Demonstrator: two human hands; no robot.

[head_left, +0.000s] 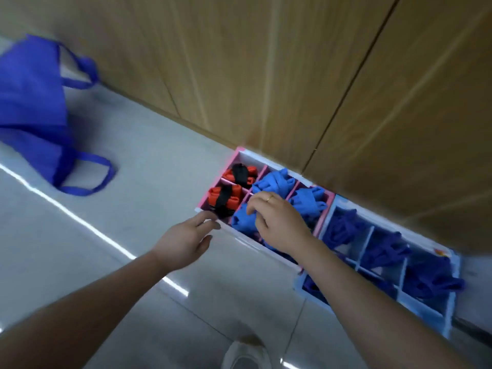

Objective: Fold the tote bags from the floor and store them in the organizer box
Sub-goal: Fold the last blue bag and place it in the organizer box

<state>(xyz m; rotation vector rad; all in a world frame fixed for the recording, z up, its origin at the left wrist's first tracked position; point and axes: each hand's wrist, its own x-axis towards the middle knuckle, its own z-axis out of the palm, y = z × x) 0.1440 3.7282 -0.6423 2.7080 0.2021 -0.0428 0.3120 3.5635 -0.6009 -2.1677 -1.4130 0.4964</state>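
Right hand (279, 222): over the front middle compartment of the pink organizer box (243, 153), fingers curled down onto a folded light-blue tote bag (243, 221); whether they pinch the fabric or only press on it cannot be told.
Left hand (186, 239): fingers straight and relaxed, fingertips touching the front rim of the pink box near its left corner, holding nothing.
Pink box contents: two red bundles with black straps (226, 198) in the left compartments, light-blue folded bags (274, 181) in the middle and right ones.
Blue organizer box (456, 265): just to the right of the pink one, touching it, dark-blue folded bags (383, 250) in its compartments.
Unfolded tote bag (32, 107): dark blue, lying on the pale tiled floor (119, 262) well to the left, handles spread.
Wooden panels (292, 75): behind both boxes.
Shoe (243, 355): at the bottom edge.
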